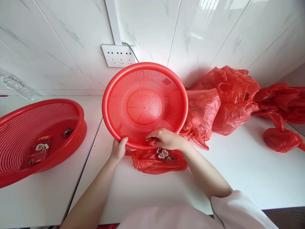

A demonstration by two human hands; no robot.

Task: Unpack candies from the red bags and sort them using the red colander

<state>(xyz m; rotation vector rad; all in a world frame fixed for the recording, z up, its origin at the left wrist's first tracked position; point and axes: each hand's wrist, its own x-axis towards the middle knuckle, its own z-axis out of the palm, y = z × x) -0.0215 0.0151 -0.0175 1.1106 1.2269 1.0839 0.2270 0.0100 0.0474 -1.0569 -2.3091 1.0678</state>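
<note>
A round red plastic colander (145, 108) is tilted toward me, its perforated inside showing. My left hand (119, 148) is closed on its front-left rim, thumb over the edge. My right hand (164, 139) reaches over the front rim, its fingers curled inside the colander. What those fingers hold, if anything, I cannot make out. Below the rim lies an open red plastic bag (154, 165) with small printed packets (164, 153) in it. The colander partly hides this bag.
At left, another red colander (82, 127) holds several small packets (41, 147). Filled red plastic bags (231, 101) stand along the wall at right, with a small knotted bag (283, 140) nearer. A clear bottle (17, 86) lies back left. A power strip (118, 56) is on the wall.
</note>
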